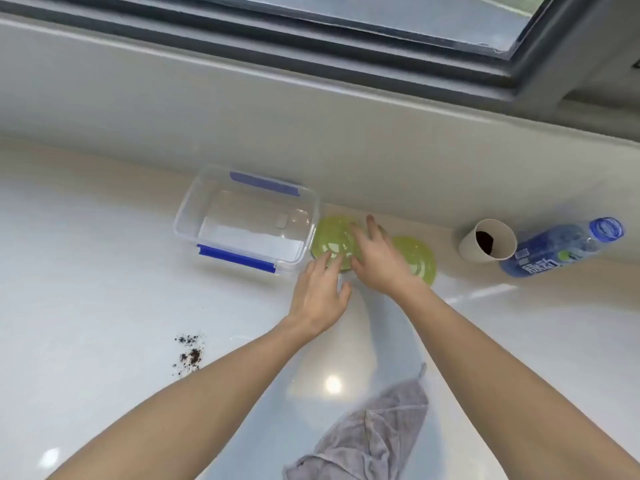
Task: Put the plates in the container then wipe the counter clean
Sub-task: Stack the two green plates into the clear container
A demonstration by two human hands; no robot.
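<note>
Nearest us the grey cloth (374, 434) lies crumpled on the tabletop (104, 271). Our left hand (320, 292) and right hand (379, 256), fingers spread and gripping nothing, reach the near green plate (330, 237) beside the clear container (247, 220); another green plate (420, 258) lies right. Light, stiff, slippery, we judge: take the rims.

Counter items, counted.
Two plates (332, 242) (417, 259), one container (247, 220), one cup (486, 245), one bottle (561, 247), one cloth (370, 434), two hands (318, 296) (379, 258), perhaps one spill (190, 351).
</note>
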